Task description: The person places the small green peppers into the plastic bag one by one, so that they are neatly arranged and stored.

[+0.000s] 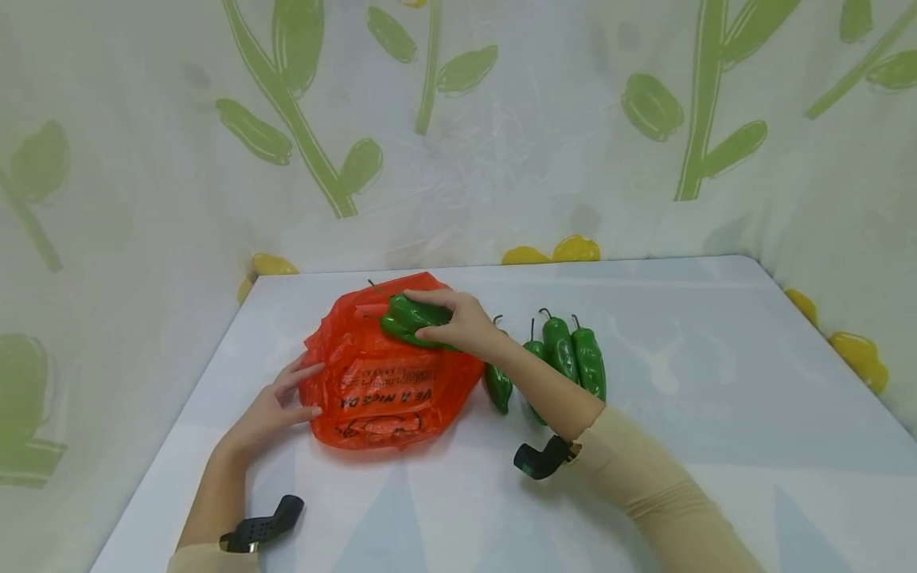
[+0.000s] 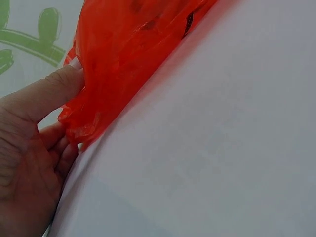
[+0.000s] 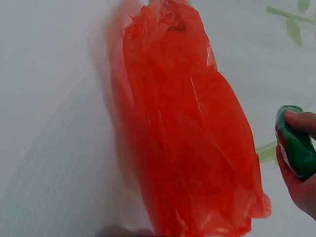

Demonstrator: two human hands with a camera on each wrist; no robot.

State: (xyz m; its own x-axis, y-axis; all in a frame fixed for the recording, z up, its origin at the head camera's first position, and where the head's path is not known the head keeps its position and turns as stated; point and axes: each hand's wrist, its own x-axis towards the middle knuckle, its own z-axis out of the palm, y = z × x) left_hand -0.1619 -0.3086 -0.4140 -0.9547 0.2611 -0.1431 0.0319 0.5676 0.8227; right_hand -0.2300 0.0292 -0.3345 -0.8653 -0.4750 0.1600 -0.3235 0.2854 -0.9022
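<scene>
In the head view a red plastic bag with black print lies on the white table, left of the middle. My left hand is at its left edge; in the left wrist view, bag film sits between the thumb and the curled fingers. Over the bag's upper part, my right hand grips green peppers, whose two thin stems point left. Only part of that hand and a green pepper show at the right wrist view's edge. The bag's opening cannot be made out clearly.
Several more green peppers lie side by side to the right of the bag, partly hidden under the right forearm. A pale curtain with green leaf prints hangs behind the white table. Each wrist wears a black camera.
</scene>
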